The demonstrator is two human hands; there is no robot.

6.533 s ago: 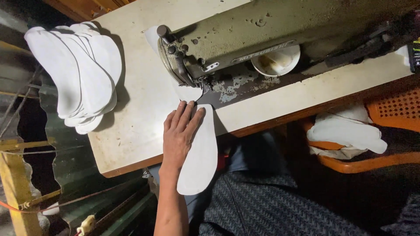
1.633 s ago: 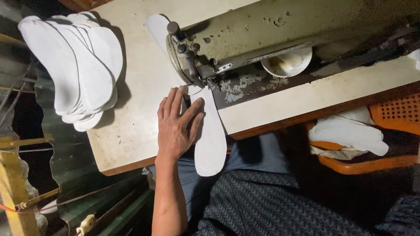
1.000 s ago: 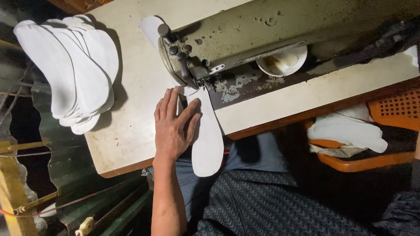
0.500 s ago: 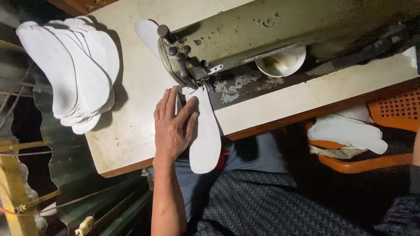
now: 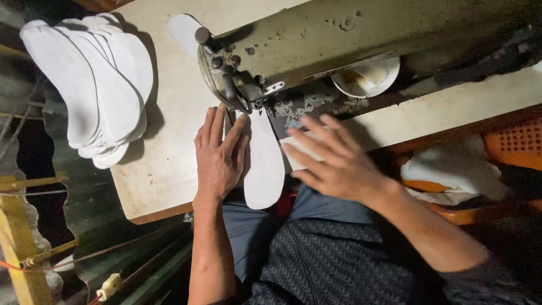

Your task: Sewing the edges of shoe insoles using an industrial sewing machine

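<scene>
My left hand [image 5: 219, 155] lies flat, palm down, fingers spread and pointing toward the sewing machine [image 5: 316, 53]; it grips nothing, only presses on the left edge of the white insole-shaped piece [image 5: 263, 164] and on the table [image 5: 164, 169] beside it. That piece lies lengthwise under the machine's needle end [image 5: 251, 101] — its far tip is tucked beneath the metal there, while its rounded near end hangs out over the table's front edge, above my lap. My right hand [image 5: 333, 164] is open too, fingers loosely splayed and blurred; it hovers just right of the piece, above the table's front edge, and I cannot tell whether the fingertips touch anything; it holds nothing that I can see.

Another white piece [image 5: 183, 31] pokes out from behind the machine's head, on the far side; a fanned stack of white insole pieces [image 5: 93, 85] sits at the table's left end, well apart from my hands, overhanging the edge. A small round white dish [image 5: 370, 79] sits near the machine's arm — partly shaded by it. To my right, an orange seat [image 5: 508, 144] holds a heap of white fabric pieces [image 5: 457, 172].
</scene>
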